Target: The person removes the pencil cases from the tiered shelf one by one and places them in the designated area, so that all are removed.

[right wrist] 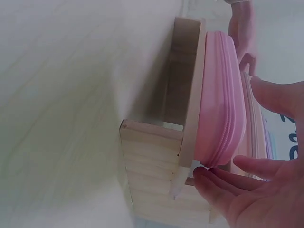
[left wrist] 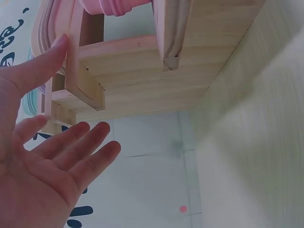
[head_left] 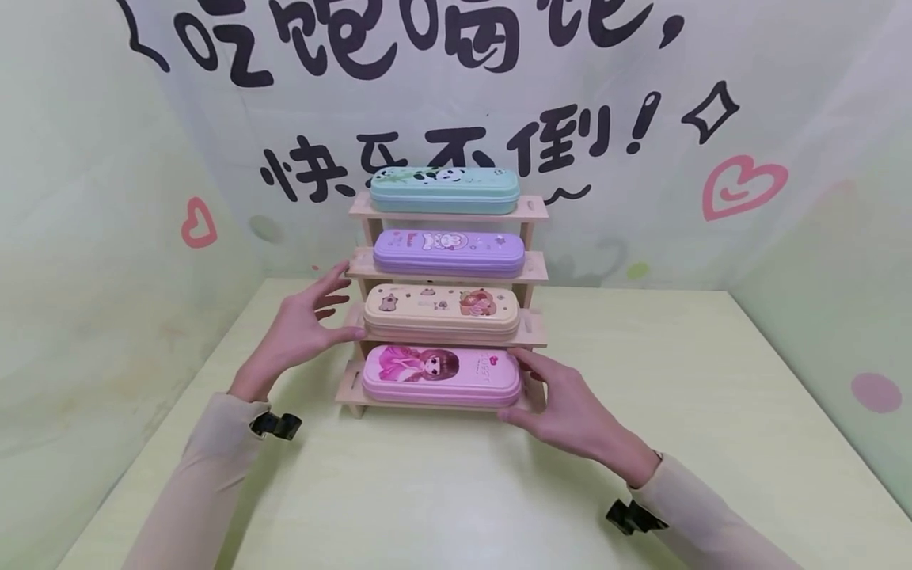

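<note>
Pencil cases fill a stepped wooden rack (head_left: 349, 388), one per step: a pink case (head_left: 470, 388) with a doll picture lowest, then a cream case (head_left: 442, 309), a purple case (head_left: 492, 255) and a mint panda case (head_left: 442, 204) on top. My left hand (head_left: 299, 321) is at the rack's left side, fingers spread, thumb by the cream case's left end. Around the pink case's right end, my right hand (head_left: 573, 404) has its thumb near the front corner and fingers at the back corner. In the right wrist view its fingertips (right wrist: 204, 178) lie close to that end; contact is unclear.
The rack stands on a pale green tabletop (head_left: 427, 491). Behind is a white backdrop (head_left: 641, 229) with black lettering and pink hearts, and similar panels rise on the left and right. Black wrist mounts (head_left: 278, 426) show at both sleeves.
</note>
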A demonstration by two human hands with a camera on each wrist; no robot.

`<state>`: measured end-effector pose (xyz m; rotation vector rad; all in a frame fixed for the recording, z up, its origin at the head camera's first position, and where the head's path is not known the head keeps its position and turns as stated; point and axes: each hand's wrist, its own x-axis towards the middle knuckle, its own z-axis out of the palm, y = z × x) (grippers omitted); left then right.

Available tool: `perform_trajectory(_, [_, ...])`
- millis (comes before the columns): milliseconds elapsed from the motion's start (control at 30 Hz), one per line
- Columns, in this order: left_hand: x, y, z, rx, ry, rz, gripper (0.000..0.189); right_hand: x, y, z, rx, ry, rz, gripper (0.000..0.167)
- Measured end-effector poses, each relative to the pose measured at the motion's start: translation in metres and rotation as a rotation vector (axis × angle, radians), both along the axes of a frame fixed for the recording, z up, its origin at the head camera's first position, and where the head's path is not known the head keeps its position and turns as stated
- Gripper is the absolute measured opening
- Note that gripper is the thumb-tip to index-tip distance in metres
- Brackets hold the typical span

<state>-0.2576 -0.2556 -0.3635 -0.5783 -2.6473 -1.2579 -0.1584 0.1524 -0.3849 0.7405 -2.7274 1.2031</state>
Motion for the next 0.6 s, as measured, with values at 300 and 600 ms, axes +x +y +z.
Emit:
perform_trajectory(300, [0.001,0.003,0.004,-0.018,-0.021,0.005,0.113,-0.006,-0.006,-0.001,0.046,0.120,-0.011,0.086])
perform_trajectory(600, [0.002,0.003,0.003,0.005,-0.036,0.005,0.112,-0.011,-0.010,-0.005,0.053,0.077,0.024,0.084])
